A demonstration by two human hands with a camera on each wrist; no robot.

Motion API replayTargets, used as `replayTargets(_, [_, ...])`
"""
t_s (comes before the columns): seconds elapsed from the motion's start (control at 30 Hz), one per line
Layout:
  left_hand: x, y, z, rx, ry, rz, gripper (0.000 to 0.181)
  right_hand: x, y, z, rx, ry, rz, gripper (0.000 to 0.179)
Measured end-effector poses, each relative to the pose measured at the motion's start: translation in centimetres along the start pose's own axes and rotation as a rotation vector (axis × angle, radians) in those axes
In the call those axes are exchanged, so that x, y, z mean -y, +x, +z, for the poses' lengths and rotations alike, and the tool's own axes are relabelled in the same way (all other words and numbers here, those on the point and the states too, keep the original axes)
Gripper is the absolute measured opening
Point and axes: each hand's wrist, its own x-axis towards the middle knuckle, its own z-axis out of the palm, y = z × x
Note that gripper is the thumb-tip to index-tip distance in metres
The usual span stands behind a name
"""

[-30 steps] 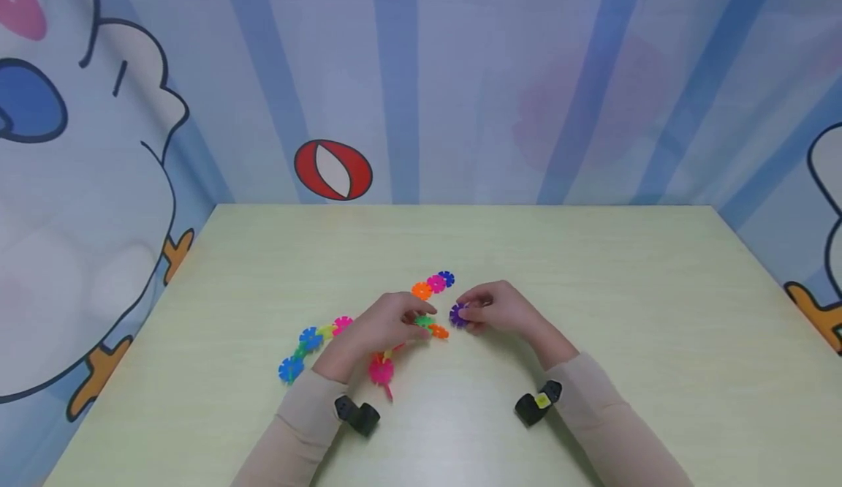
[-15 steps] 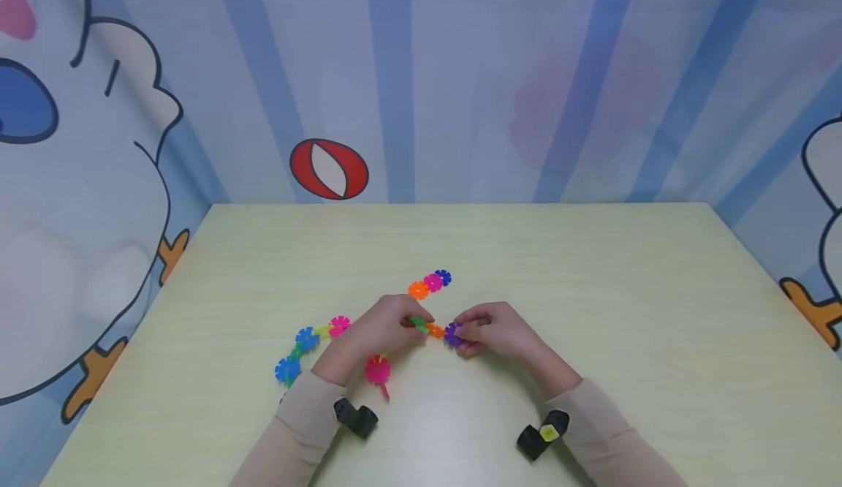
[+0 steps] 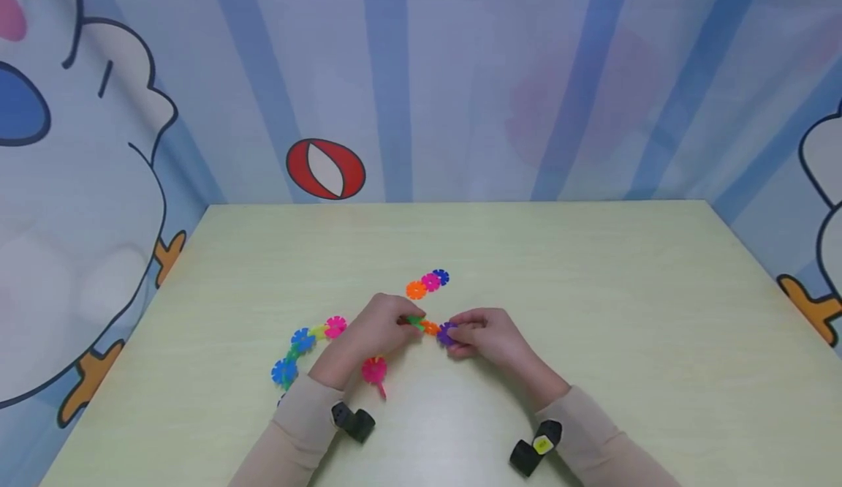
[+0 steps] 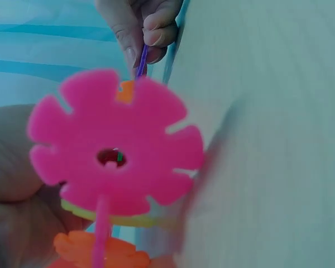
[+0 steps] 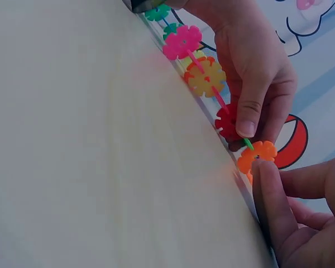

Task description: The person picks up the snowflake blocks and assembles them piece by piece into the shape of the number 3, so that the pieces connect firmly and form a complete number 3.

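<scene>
My left hand (image 3: 376, 326) pinches a green notched plastic disc (image 3: 415, 322) in a chain of snowflake-shaped linking discs. Beyond its fingertips an orange disc (image 3: 430, 327) sits at the chain's end. Between thumb and fingers, my right hand (image 3: 492, 337) holds a purple disc (image 3: 444, 334) edge to edge with the orange one. In the right wrist view, a red disc (image 5: 225, 123) and a yellow disc (image 5: 205, 79) lead back along the chain. A pink disc (image 4: 117, 142) fills the left wrist view. My left hand and forearm hide part of the chain.
Behind my hands, an orange, a pink and a dark blue disc (image 3: 441, 277) lie in a short row. The chain's blue discs (image 3: 284, 371) curve along the left of the pale table (image 3: 625, 289). A patterned cloth (image 3: 460, 92) hangs at the table's back edge.
My right hand has moved left and toward me, bringing the purple disc from a gap away up against the orange disc. My left hand keeps its pinch, almost in place.
</scene>
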Motion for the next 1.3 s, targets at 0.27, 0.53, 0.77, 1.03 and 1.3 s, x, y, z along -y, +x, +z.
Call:
replayTargets(0.27, [-0.1,-0.2,0.0,-0.010,0.051,0.015,0.023,-0.3,-0.2,1.0,-0.055,0.058,0.021,0.023])
replayTargets(0.53, [-0.1,-0.2,0.0,0.007,0.078,0.025,0.023,0.0,-0.2,1.3,-0.081,0.069,0.023,0.022])
replayTargets(0.77, [-0.1,0.0,0.1,0.018,0.068,0.048,0.024,0.2,0.0,1.2,-0.074,0.070,0.037,0.020])
replayTargets(1.03, [0.1,0.0,0.1,0.002,0.073,0.037,0.024,0.4,0.2,1.0,-0.033,0.053,0.033,0.023])
replayTargets(1.3, [0.2,-0.5,-0.4,0.000,0.030,0.005,0.031,1.3,1.4,-0.4,0.091,-0.259,-0.047,0.022])
